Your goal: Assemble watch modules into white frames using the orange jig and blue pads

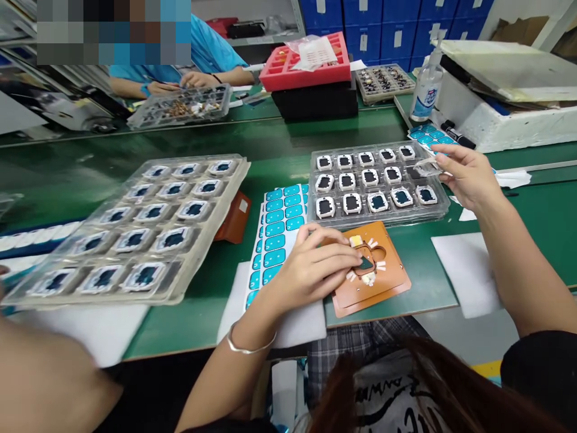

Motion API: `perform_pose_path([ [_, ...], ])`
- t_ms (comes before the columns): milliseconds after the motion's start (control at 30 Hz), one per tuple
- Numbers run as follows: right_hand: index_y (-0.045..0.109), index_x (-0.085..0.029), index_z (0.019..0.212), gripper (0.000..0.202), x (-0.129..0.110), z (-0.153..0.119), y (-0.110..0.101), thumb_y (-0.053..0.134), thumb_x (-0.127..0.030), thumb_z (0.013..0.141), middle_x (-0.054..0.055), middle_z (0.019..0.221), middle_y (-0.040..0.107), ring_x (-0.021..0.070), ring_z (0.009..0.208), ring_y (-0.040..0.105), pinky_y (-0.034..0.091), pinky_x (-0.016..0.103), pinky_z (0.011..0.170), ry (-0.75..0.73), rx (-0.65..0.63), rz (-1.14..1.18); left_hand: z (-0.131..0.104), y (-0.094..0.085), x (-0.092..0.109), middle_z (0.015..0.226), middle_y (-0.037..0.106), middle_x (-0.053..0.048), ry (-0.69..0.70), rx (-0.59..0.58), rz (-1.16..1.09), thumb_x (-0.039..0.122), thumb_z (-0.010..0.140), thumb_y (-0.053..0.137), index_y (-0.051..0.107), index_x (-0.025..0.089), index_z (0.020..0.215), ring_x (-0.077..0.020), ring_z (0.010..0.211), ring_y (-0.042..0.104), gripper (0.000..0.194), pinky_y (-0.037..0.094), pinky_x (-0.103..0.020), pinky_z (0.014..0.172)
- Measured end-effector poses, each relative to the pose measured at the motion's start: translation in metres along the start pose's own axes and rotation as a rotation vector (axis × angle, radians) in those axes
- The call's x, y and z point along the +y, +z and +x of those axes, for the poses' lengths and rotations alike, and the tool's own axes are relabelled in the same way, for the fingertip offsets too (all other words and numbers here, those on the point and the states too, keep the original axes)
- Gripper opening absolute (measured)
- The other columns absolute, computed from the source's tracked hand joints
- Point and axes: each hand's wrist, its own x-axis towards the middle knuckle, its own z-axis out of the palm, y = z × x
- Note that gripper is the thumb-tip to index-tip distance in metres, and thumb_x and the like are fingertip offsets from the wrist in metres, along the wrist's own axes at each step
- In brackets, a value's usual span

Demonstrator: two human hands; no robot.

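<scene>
My left hand (320, 264) lies over a brown fixture plate (392, 282) at the table's front edge. Its fingers are stretched out, with the fingertips touching a dark piece (367, 263) seated in the plate's middle. White and yellowish pads surround that piece. My right hand (471, 174) is closed in a pinch on a translucent whitish piece (428, 166), blurred, above the right side of a clear plastic tray (378, 221). In this tray sit rows of white watch-like frames (351, 202) with dark centres.
Blue sticker sheets (274, 243) lie left of the fixture. A neighbour's arm (49, 373) holds a tilted tray (175, 288) of similar frames. White foam pads (469, 270) line the front edge. Opposite, a person in blue (211, 54) works near a parts tray (180, 111). A pump bottle (426, 90) stands behind.
</scene>
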Motion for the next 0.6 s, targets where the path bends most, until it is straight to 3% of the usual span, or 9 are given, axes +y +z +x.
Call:
perform_pose_path([
  [167, 0.069, -0.024, 0.111, 0.039, -0.028, -0.031, 0.017, 0.074, -0.047, 0.080, 0.003, 0.087, 0.064, 0.0169, 0.084, 0.064, 0.060, 0.032, 0.075, 0.267, -0.289, 0.457, 0.000, -0.001, -0.002, 0.101, 0.077, 0.004, 0.033, 0.000, 0.070, 0.016, 0.092, 0.053, 0.067, 0.030, 0.097, -0.0204, 0.099, 0.060, 0.020, 0.038, -0.040, 0.083],
  [267, 0.069, -0.024, 0.112, 0.043, -0.048, -0.049, 0.029, 0.082, -0.038, 0.073, 0.001, 0.087, 0.064, 0.0135, 0.080, 0.063, 0.060, 0.030, 0.079, 0.355, -0.451, 0.578, 0.001, -0.001, -0.002, 0.102, 0.077, 0.004, 0.071, -0.027, 0.077, 0.013, 0.093, 0.049, 0.066, 0.029, 0.098, -0.0197, 0.099, 0.059, 0.024, 0.036, -0.040, 0.084],
  [333, 0.069, -0.026, 0.112, 0.045, -0.058, -0.058, 0.036, 0.085, -0.029, 0.069, -0.001, 0.086, 0.064, 0.0120, 0.079, 0.064, 0.060, 0.028, 0.075, 0.377, -0.521, 0.565, 0.001, 0.000, -0.002, 0.101, 0.077, 0.004, 0.087, -0.039, 0.082, 0.012, 0.094, 0.047, 0.065, 0.028, 0.099, -0.0195, 0.098, 0.058, 0.025, 0.035, -0.039, 0.084],
  [433, 0.070, -0.024, 0.109, 0.038, -0.066, -0.069, 0.045, 0.081, -0.027, 0.073, -0.002, 0.081, 0.065, 0.0107, 0.070, 0.064, 0.059, 0.027, 0.065, 0.347, -0.588, 0.485, 0.001, 0.001, -0.003, 0.103, 0.076, 0.003, 0.112, -0.044, 0.083, 0.012, 0.095, 0.046, 0.065, 0.026, 0.102, -0.0202, 0.099, 0.057, 0.024, 0.035, -0.039, 0.084],
  [600, 0.072, -0.018, 0.105, 0.030, -0.067, -0.081, 0.051, 0.075, -0.035, 0.080, 0.002, 0.079, 0.070, 0.0122, 0.060, 0.066, 0.058, 0.029, 0.062, 0.150, -0.744, 0.258, -0.001, 0.000, -0.004, 0.110, 0.075, 0.002, 0.117, -0.075, 0.089, 0.019, 0.100, 0.044, 0.063, 0.029, 0.114, -0.0213, 0.107, 0.057, 0.026, 0.035, -0.041, 0.089],
])
